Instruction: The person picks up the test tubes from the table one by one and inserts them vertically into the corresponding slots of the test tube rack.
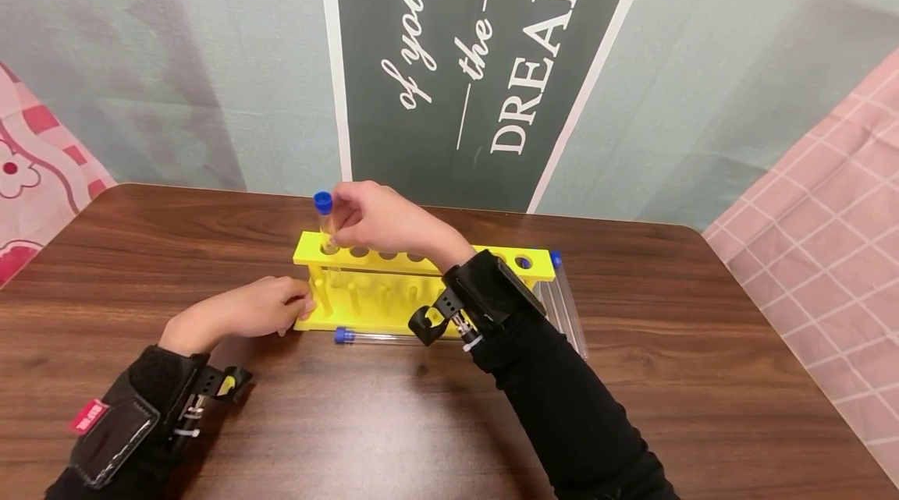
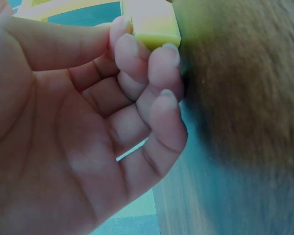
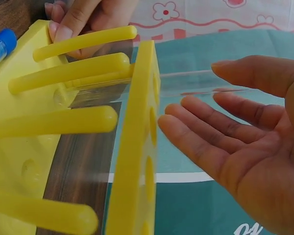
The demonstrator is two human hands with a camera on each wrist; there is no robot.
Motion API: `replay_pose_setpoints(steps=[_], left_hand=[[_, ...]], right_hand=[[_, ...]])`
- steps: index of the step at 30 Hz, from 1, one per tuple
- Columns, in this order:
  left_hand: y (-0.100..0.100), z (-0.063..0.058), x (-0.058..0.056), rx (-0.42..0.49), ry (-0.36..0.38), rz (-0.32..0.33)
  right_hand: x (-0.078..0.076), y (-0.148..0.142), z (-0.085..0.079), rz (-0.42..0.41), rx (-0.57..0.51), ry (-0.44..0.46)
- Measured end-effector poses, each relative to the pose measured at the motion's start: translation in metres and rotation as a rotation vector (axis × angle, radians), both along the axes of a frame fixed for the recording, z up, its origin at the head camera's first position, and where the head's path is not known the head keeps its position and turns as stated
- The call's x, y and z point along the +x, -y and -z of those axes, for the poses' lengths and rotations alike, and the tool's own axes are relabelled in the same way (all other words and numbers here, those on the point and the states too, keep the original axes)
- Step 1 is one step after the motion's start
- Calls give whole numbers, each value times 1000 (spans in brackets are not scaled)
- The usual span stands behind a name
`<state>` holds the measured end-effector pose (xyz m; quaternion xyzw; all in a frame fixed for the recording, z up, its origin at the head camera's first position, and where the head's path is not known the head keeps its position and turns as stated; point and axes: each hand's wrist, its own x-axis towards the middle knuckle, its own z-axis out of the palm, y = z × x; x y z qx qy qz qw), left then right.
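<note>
A yellow test tube rack [image 1: 365,317] with a row of holes and upright pegs stands on the table. My right hand [image 1: 393,223] pinches a clear test tube [image 1: 326,227] with a blue cap between thumb and index finger. That tube stands upright through the leftmost hole, its lower part below the top board; in the right wrist view the other fingers [image 3: 201,137] are spread away from the tube. My left hand [image 1: 260,305] grips the left end of the rack's base, and the left wrist view shows the fingertips against its yellow corner [image 2: 159,39].
One capped test tube [image 1: 386,339] lies along the rack's front edge, partly hidden by the right wrist. Several clear tubes [image 1: 565,305] lie at the rack's right end. Behind the brown table [image 1: 667,313] hangs a printed cloth [image 1: 274,79].
</note>
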<state>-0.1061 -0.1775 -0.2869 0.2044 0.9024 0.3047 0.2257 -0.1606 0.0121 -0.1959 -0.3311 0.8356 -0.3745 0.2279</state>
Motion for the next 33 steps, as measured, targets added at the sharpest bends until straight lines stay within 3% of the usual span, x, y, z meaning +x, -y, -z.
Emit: replay_pose_setpoints(steps=[12,21,33], left_hand=[[0,0,0,6,-3,2],[0,-1,1,2,12,-9],[-1,-1,2,-13,1,-11]], right_hand=[[10,-12,-12,36,116,-68],[23,-24,-15,-47,247,-223],[43,-33,-13,-87,361,-237]])
